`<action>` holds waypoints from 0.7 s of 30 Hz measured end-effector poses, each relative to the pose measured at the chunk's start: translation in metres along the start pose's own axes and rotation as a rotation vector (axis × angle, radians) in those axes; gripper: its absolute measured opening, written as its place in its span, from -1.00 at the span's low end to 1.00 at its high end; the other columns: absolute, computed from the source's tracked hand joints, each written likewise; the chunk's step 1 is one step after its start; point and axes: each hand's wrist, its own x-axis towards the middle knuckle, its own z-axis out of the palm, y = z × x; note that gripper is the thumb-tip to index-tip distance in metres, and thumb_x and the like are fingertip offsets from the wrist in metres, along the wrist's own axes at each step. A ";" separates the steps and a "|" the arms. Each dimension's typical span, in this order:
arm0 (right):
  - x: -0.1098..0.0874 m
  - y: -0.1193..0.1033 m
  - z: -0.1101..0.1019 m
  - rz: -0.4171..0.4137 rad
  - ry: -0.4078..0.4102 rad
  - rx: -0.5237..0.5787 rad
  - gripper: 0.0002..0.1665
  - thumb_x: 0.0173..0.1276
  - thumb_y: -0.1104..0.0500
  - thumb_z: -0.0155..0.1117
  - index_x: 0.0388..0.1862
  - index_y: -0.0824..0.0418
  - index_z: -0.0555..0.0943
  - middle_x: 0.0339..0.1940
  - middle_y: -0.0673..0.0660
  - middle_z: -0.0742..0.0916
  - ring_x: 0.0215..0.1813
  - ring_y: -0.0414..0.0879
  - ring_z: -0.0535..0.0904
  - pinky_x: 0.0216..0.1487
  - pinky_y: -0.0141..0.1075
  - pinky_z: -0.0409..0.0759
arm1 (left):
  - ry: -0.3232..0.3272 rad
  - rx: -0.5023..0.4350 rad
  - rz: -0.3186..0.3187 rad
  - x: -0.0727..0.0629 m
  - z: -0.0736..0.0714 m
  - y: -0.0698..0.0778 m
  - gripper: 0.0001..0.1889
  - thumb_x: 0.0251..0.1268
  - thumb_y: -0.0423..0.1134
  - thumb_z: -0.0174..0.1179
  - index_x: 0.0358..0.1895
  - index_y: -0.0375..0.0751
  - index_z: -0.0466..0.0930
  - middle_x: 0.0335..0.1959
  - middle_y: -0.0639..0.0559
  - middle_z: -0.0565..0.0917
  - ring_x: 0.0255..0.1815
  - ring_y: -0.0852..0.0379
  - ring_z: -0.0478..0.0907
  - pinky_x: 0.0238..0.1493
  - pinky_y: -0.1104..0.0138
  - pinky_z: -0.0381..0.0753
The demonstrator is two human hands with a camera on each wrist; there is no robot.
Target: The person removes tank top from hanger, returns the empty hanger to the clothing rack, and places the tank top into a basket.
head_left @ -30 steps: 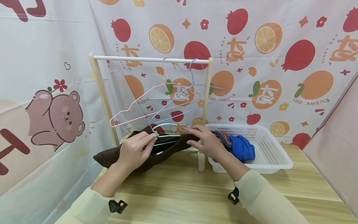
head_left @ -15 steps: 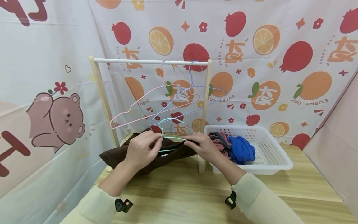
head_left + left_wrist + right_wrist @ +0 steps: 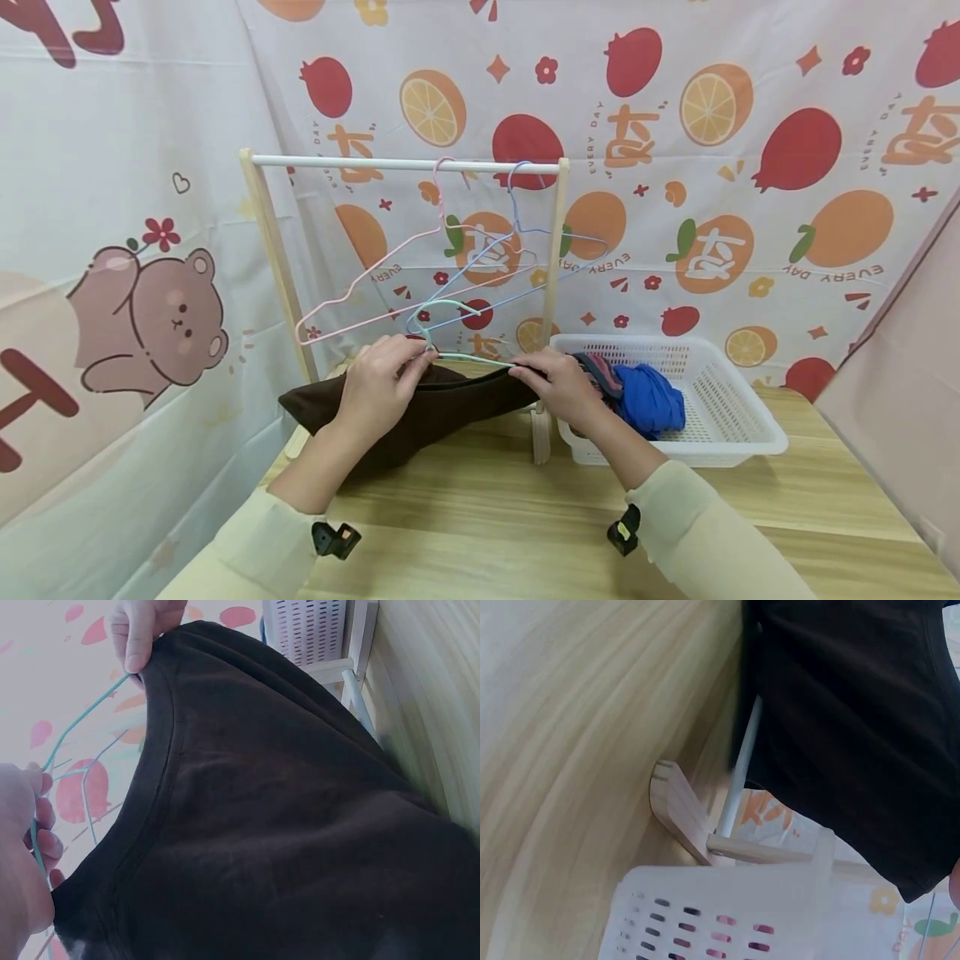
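A dark brown garment (image 3: 420, 417) hangs from both hands over the tabletop, its neckline edge stretched between them. My left hand (image 3: 382, 379) grips a mint-green clothes hanger (image 3: 476, 358) just below its hook, which points up. My right hand (image 3: 558, 385) pinches the garment's edge together with the hanger's right arm. In the left wrist view the garment (image 3: 247, 787) fills the middle, and the hanger (image 3: 82, 716) runs along the neckline up to the right hand's thumb. Most of the hanger's lower part is hidden by the cloth.
Behind the hands stands a wooden rack with a white rail (image 3: 345, 163). A pink hanger (image 3: 390, 244) and a blue hanger (image 3: 468, 260) hang on it. On the right, a white basket (image 3: 738, 417) holds a blue cloth (image 3: 651, 402) and a dark reddish one (image 3: 600, 375).
My right hand has come down onto the garment's edge and now pinches it with the hanger arm. The hanger's hook has risen, and the garment's opening has closed up.
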 end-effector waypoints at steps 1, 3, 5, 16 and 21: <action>0.000 0.001 -0.002 0.003 0.003 -0.010 -0.74 0.41 0.08 0.25 -0.02 0.11 0.75 -0.22 0.03 0.77 -0.21 -0.17 0.58 -0.27 -0.30 0.55 | 0.000 -0.005 -0.010 0.000 0.001 0.000 -0.93 0.16 -0.30 0.40 -0.31 -0.16 0.70 -0.45 0.06 0.68 -0.43 0.11 0.53 -0.48 0.27 0.28; 0.001 0.002 -0.006 0.004 0.013 -0.018 -0.74 0.41 0.09 0.25 -0.02 0.13 0.75 -0.20 0.04 0.78 -0.18 -0.14 0.60 -0.24 -0.27 0.58 | 0.000 -0.007 -0.031 0.001 0.002 0.000 -0.94 0.17 -0.30 0.38 -0.31 -0.14 0.70 -0.45 0.07 0.68 -0.43 0.13 0.53 -0.47 0.28 0.26; 0.002 0.003 -0.010 -0.002 0.033 -0.027 -0.75 0.40 0.10 0.27 -0.04 0.14 0.75 -0.18 0.06 0.78 -0.15 -0.11 0.62 -0.21 -0.24 0.61 | -0.002 -0.008 -0.049 0.003 0.003 0.000 -0.94 0.17 -0.31 0.38 -0.32 -0.12 0.70 -0.46 0.08 0.67 -0.45 0.14 0.51 -0.47 0.28 0.24; 0.002 0.009 -0.025 0.080 0.089 -0.005 -0.76 0.40 0.08 0.28 -0.07 0.12 0.76 -0.10 0.07 0.78 0.02 -0.04 0.65 0.00 -0.11 0.63 | -0.013 -0.049 -0.159 0.005 0.008 -0.002 -0.94 0.28 -0.25 0.29 -0.32 -0.14 0.64 -0.50 0.10 0.56 -0.47 0.16 0.38 -0.43 0.28 0.26; 0.000 0.013 -0.028 0.114 0.112 0.035 -0.76 0.40 0.05 0.27 -0.09 0.11 0.77 -0.08 0.05 0.79 0.07 -0.05 0.64 0.09 -0.10 0.61 | -0.010 -0.064 -0.173 0.007 0.009 -0.001 -0.94 0.31 -0.23 0.29 -0.30 -0.12 0.65 -0.50 0.12 0.54 -0.51 0.21 0.37 -0.49 0.32 0.34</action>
